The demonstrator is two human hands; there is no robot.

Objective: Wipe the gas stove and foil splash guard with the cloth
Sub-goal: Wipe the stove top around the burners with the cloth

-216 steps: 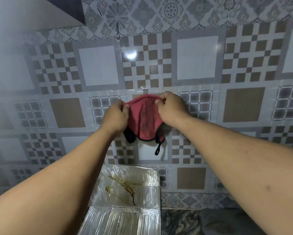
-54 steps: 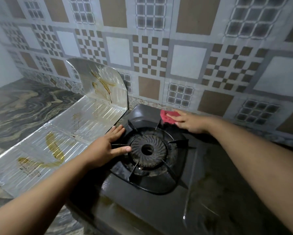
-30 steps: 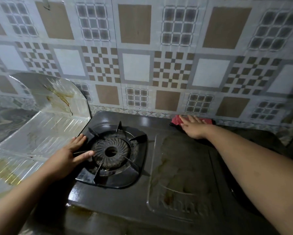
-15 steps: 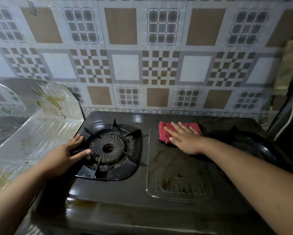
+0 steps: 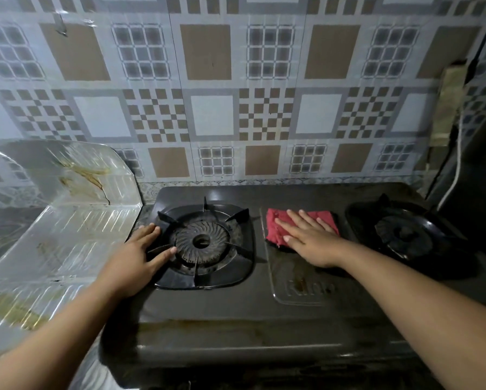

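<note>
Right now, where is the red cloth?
The red cloth lies flat on the stove's middle panel, between the two burners, under the right hand.

Two bare forearms enter frame, one from 7 o'clock, one from 4 o'clock. No sleeves reach the visible forearms or wrists. Left hand (image 5: 133,261) and right hand (image 5: 310,240): bare, ungloved, short trimmed nails, fingers ringless where visible.

red cloth (image 5: 275,227): flat, mid-stove | black gas stove (image 5: 236,299): greasy | foil splash guard (image 5: 67,235): brown-stained, left
</note>
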